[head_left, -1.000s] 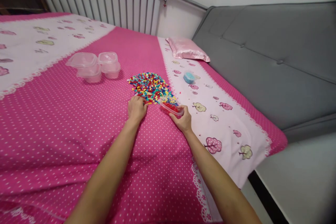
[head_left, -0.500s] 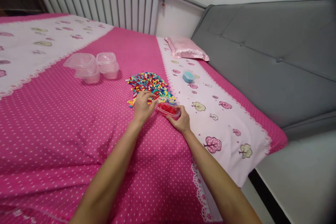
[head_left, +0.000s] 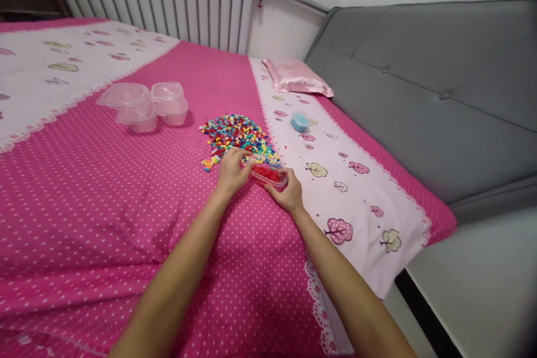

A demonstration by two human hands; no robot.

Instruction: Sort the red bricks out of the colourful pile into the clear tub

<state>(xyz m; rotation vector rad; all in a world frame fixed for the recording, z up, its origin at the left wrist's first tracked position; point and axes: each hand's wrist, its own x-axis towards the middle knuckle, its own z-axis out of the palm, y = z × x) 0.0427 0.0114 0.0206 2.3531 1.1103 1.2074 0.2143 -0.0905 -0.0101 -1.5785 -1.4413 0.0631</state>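
Note:
A heap of small mixed-colour beads point(head_left: 237, 133) lies on the pink dotted bedsheet point(head_left: 104, 196). At its near edge, my right hand point(head_left: 287, 193) grips a small clear container of red beads point(head_left: 268, 173). My left hand point(head_left: 232, 169) is right beside the container, fingers pinched together over its left rim, on something too small to name. A few loose beads point(head_left: 208, 164) lie just left of that hand.
Two clear lidded tubs point(head_left: 142, 103) stand at the left of the heap. A small tub of blue beads point(head_left: 300, 122) and a pink satin pillow point(head_left: 296, 76) lie beyond. A grey padded headboard point(head_left: 419, 89) runs along the right; a radiator point(head_left: 168, 3) is behind.
My left hand has moved right from the heap's near edge to the red-bead container, fingers pinched. My right hand has kept hold of the container, shifting slightly left.

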